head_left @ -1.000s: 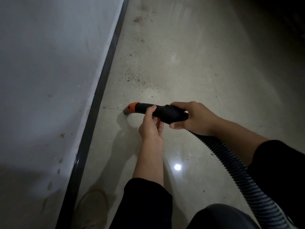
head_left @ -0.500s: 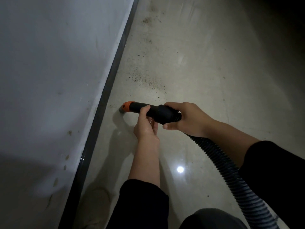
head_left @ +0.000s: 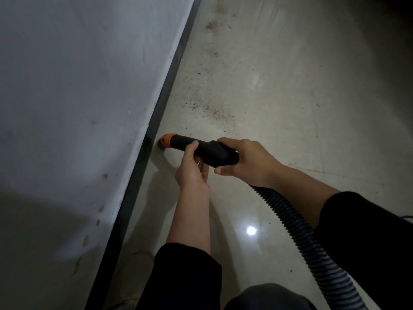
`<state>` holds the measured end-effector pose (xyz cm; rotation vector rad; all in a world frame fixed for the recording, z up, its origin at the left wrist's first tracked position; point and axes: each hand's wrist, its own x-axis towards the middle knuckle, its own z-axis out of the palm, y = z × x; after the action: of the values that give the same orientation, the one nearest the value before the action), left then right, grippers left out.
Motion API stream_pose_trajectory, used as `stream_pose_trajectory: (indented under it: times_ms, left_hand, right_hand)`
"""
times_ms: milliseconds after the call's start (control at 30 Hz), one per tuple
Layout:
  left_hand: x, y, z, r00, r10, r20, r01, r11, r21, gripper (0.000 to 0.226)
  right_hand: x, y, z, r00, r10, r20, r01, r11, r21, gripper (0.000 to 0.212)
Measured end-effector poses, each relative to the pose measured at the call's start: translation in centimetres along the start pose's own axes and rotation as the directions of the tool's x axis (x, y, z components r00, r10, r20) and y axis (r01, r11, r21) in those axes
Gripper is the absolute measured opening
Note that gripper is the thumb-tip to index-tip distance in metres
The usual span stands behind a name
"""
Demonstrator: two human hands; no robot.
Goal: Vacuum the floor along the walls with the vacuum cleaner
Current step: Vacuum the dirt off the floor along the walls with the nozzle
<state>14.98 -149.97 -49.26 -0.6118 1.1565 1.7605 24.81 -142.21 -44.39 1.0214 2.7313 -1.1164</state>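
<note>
Dark grit (head_left: 210,109) lies scattered on the glossy pale floor (head_left: 290,86) beyond the vacuum nozzle (head_left: 201,151); its orange tip (head_left: 166,140) sits at the black skirting (head_left: 156,121) under a grey wall (head_left: 78,86); the right hand (head_left: 248,162) grips the nozzle's rear, the left hand (head_left: 193,173) holds its middle; the ribbed hose (head_left: 301,238) trails back.

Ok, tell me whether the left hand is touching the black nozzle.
Touching. Head view: the left hand has its thumb on top of the black nozzle, fingers curled under it.
</note>
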Motion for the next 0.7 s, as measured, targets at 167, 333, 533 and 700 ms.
stream_pose_trajectory:
  times_ms: [167,333,533,700]
  left_hand:
    - [0.2,-0.1,0.0,1.0,0.005,0.012,-0.005,1.0,0.013,0.026]
    - [-0.1,-0.9,0.8,0.999,-0.011,0.046,0.008,0.998,0.058,0.03]
    - [-0.9,-2.5,2.2,0.992,-0.073,0.101,0.061,0.991,0.115,0.025]
    - [-1.8,-4.3,3.5,0.987,-0.107,0.117,0.086,0.982,0.169,0.026]
  right_hand:
    - [-0.1,0.0,0.0,1.0,-0.002,-0.02,0.002,1.0,-0.005,0.038]
    - [-1.0,0.7,-0.7,0.999,0.022,-0.048,-0.023,0.999,-0.022,0.033]
    - [-2.7,2.2,-2.0,0.994,0.074,-0.081,-0.077,0.996,-0.037,0.031]
    - [-4.4,3.5,-2.8,0.987,0.124,-0.106,-0.131,0.99,-0.059,0.032]
